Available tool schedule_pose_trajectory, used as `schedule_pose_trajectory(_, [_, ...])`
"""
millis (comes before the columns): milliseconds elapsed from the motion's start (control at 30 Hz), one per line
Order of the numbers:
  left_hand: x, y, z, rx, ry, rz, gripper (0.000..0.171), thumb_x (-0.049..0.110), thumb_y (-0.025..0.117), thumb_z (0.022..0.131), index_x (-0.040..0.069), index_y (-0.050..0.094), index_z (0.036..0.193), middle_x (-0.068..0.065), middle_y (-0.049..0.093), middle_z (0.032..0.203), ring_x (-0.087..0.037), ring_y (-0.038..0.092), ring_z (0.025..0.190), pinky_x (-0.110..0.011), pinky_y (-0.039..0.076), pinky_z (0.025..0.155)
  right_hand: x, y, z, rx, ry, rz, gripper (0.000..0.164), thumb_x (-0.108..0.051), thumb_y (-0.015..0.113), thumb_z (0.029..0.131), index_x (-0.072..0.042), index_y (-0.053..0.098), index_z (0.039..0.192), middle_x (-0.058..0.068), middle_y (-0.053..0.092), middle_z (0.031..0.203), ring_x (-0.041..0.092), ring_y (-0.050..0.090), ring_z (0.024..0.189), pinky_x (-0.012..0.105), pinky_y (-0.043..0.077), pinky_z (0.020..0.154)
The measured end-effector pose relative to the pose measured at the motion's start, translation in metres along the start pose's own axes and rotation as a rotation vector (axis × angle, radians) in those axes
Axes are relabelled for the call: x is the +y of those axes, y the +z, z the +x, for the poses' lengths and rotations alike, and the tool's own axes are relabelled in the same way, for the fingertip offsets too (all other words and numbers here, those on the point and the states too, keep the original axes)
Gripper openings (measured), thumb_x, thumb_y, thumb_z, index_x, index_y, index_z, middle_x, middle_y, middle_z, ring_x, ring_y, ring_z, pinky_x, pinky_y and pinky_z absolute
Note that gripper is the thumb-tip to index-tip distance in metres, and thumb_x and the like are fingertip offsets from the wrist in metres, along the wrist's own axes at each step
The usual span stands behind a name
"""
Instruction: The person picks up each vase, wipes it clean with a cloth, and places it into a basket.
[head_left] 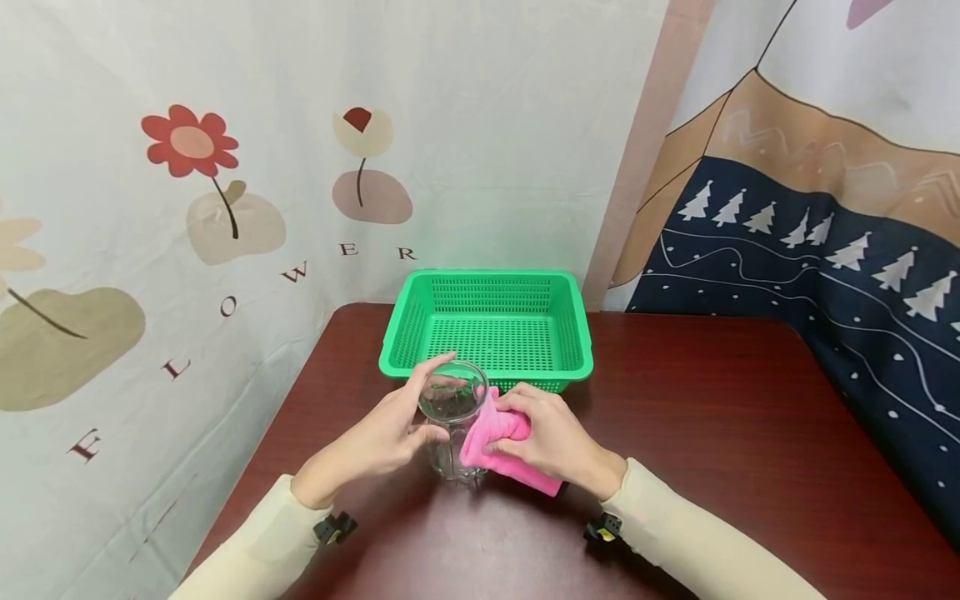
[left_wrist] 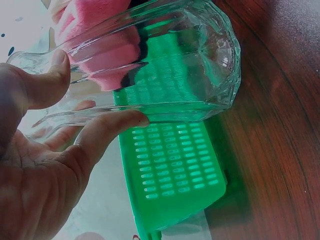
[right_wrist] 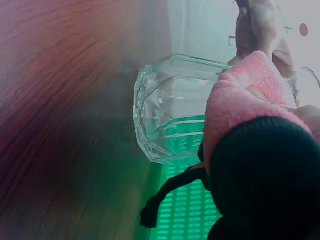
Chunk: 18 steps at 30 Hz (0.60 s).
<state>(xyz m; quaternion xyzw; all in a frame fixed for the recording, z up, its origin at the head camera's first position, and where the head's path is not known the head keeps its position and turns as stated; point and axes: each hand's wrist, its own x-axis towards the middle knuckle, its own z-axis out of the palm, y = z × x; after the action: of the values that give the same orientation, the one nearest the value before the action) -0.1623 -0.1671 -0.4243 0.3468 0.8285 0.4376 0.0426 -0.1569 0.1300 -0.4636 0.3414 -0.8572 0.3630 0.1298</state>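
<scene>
A clear glass jar [head_left: 447,458] with a faceted body stands upright before me; whether its base touches the table I cannot tell. My left hand [head_left: 378,437] grips its left side near the rim, thumb in front and fingers behind, as the left wrist view shows around the glass [left_wrist: 180,65]. A folded pink cloth [head_left: 487,437] is pinched in my right hand [head_left: 555,437] and lies against the jar's right side. In the right wrist view the fuzzy cloth [right_wrist: 232,107] covers part of the jar, and most of the right hand is hidden.
Just behind the jar, a green plastic basket [head_left: 580,333] with slotted walls stands at the table's back edge. The dark red wooden table [head_left: 697,433] extends to both sides. Printed curtains [head_left: 510,125] hang behind and left. A dark strap [right_wrist: 170,192] hangs near the cloth.
</scene>
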Motion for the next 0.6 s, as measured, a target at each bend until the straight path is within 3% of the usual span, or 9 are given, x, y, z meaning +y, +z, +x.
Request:
schedule_pose_trajectory(267, [0.0006,-0.0002,-0.0005,-0.001,0.006,0.009,0.114,-0.013,0.086,0.096,0.017,0.020,0.183,-0.017,0.068,0.163,-0.045,0.071,0.143,-0.036,0.072,0.095,0.0036,0.0018,-0.0015,-0.108,0.077,-0.073,0.045,-0.033,0.110,0.082,-0.013,0.085,0.114,-0.006,0.072,0.096,0.005,0.057,0.085,0.021,0.052,0.074])
schedule_pose_trajectory(500, [0.0012,-0.0002,-0.0001,0.005,0.020,0.030,0.112,-0.014,0.086,0.095,0.015,0.021,0.181,-0.017,0.068,0.162,-0.044,0.072,0.143,-0.029,0.071,0.092,0.0084,0.0063,-0.0049,-0.167,0.119,-0.123,0.042,-0.030,0.111,0.081,-0.012,0.084,0.108,-0.006,0.072,0.094,0.006,0.058,0.083,0.021,0.053,0.073])
schedule_pose_trajectory(600, [0.0005,0.0000,0.0004,0.007,0.024,0.037,0.111,-0.013,0.086,0.096,0.015,0.021,0.181,-0.016,0.069,0.162,-0.042,0.072,0.143,-0.032,0.071,0.093,0.0097,0.0075,-0.0060,-0.184,0.127,-0.135,0.040,-0.029,0.111,0.081,-0.012,0.085,0.106,-0.005,0.073,0.095,0.005,0.059,0.082,0.021,0.053,0.071])
